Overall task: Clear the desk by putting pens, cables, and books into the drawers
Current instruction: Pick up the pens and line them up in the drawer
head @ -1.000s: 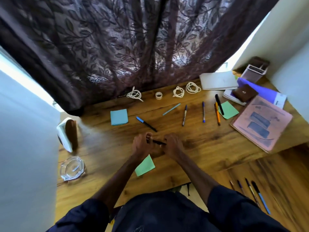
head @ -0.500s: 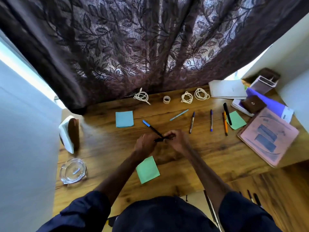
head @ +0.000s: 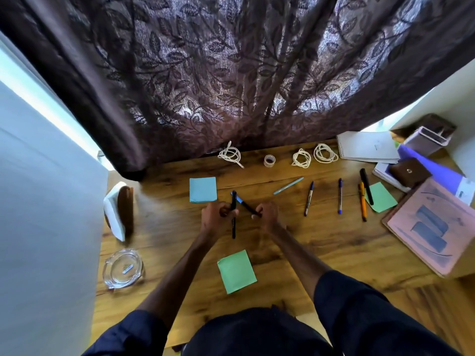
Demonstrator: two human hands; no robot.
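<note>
Desk [head: 321, 242] glossy grained wood; curtain [head: 205, 73] woven leaf-patterned cloth; ashtray [head: 123, 269] clear glass; sticky notes [head: 236, 271] matt paper.

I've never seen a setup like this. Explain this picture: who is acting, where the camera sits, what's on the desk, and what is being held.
There is no machine here. A person works with bare hands, and a single wide-angle camera worn on their head looks down at them, which is why the arms come in from the bottom edge. The wooden desk carries coiled white cables, loose pens, sticky note pads, a tape roll and a glass dish. At the right are notebooks and a pink book. The left hand grips a black pen. The right hand pinches the end of a blue-capped pen.
</note>
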